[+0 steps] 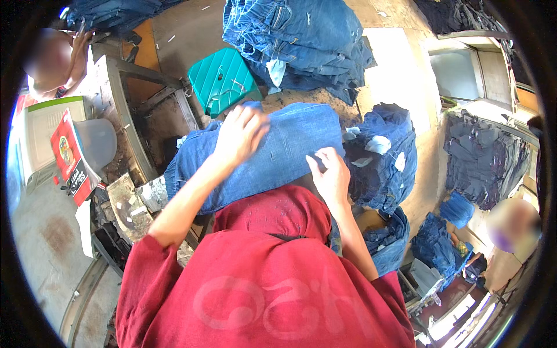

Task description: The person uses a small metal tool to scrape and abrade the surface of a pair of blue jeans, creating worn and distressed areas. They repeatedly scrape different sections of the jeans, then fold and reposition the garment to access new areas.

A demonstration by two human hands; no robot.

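Note:
A pair of blue denim jeans [290,136] lies spread across my lap, its surface mostly smooth. Above its left part is my left hand [242,134], palm down with the fingers extended and their tips slightly blurred; nothing shows in it. At the right part of the cloth, my right hand [332,175] has its fingers curled and the thumb close to the index finger, as in a pinch. Whatever it may hold is too small to make out.
A green plastic stool [223,81] stands just beyond the jeans. Past it rises a tall denim stack [301,40]. Another denim pile [386,156] with pale tags sits on my right. Dark folded garments [484,156] lie farther right. One person [58,64] is at far left, another [505,232] at right.

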